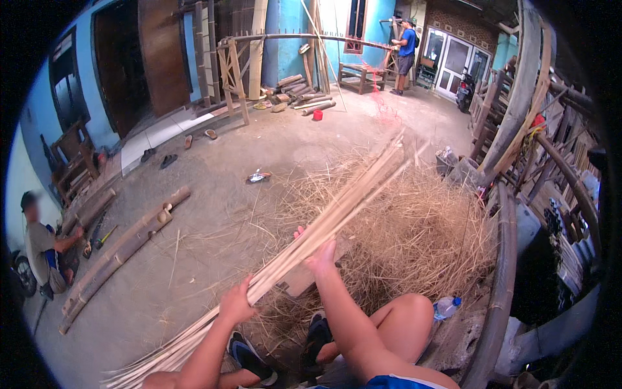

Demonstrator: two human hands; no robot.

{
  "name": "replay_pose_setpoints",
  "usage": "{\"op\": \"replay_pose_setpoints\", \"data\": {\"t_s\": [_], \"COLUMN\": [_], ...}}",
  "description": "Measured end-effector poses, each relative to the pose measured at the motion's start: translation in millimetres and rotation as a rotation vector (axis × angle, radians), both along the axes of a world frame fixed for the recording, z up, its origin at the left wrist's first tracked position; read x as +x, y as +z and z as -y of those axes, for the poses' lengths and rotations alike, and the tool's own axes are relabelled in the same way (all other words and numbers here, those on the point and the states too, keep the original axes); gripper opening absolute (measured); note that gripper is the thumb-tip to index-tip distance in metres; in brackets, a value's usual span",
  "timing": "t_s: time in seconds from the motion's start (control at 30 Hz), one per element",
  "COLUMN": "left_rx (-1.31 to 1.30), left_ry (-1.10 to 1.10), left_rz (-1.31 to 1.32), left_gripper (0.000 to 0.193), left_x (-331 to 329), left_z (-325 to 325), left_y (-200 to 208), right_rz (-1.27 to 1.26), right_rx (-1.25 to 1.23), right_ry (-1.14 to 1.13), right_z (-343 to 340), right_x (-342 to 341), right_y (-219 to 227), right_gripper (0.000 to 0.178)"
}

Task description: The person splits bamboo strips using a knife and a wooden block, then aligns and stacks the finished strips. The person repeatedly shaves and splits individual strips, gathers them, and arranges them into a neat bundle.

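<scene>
A left hand [238, 305] grips a bundle of pale strips [343, 205] slanting through it; the right hand [320, 258], beyond, cups it. Probably light, springy, splintery: best supported between both.

The grey floor [220, 188] carries a broad heap of straw-coloured shavings [421, 227]. Well left of the heap lies a thick bamboo pole [120, 259] with a cut-out. Beyond the heap, to its left, are a small red container [317, 115], piled bamboo lengths [315, 104] and, farther left, loose brown sandals [210, 134].
</scene>
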State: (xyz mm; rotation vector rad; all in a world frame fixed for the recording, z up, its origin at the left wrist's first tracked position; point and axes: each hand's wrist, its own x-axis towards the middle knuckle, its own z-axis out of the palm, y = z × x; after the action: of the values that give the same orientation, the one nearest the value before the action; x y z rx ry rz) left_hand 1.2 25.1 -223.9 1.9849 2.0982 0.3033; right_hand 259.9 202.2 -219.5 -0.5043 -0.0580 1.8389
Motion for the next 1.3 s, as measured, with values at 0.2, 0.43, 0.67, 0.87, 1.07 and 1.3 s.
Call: {"op": "replay_pose_setpoints", "data": {"t_s": [0.2,0.43,0.67,0.87,1.07,1.3], "left_rx": [-0.208,-0.229,0.117,-0.113,0.183,-0.145], "left_ry": [-0.05,0.094,-0.134,0.128,-0.125,0.014], "left_rz": [0.364,0.447,0.216,0.238,0.24,0.201], "left_gripper": [0.105,0.101,0.09,0.088,0.081,0.09], "left_x": [-7.8,6.2,6.1,4.2,14.2,15.9], "left_z": [-7.9,-1.0,-1.0,-3.6,5.8,17.8], "left_y": [9.1,3.8,-16.1,-2.3,9.8,8.5], "right_rz": [-0.036,-0.055,-0.056,0.127,-0.212,0.018], "right_rx": [0.043,0.057,-0.033,-0.074,0.14,-0.099], "right_ry": [0.041,0.158,0.04,0.13,0.198,0.095], "right_z": [-3.6,-8.2,-6.0,-2.2,-3.0,6.9], "right_x": [0.3,0.1,1.5,1.1,-17.1,-13.6], "right_y": [-20.2,-23.5,-10.4,-17.4,-14.5,-31.7], "right_gripper": [0.109,0.084,0.089,0.102,0.08,0.084]}}
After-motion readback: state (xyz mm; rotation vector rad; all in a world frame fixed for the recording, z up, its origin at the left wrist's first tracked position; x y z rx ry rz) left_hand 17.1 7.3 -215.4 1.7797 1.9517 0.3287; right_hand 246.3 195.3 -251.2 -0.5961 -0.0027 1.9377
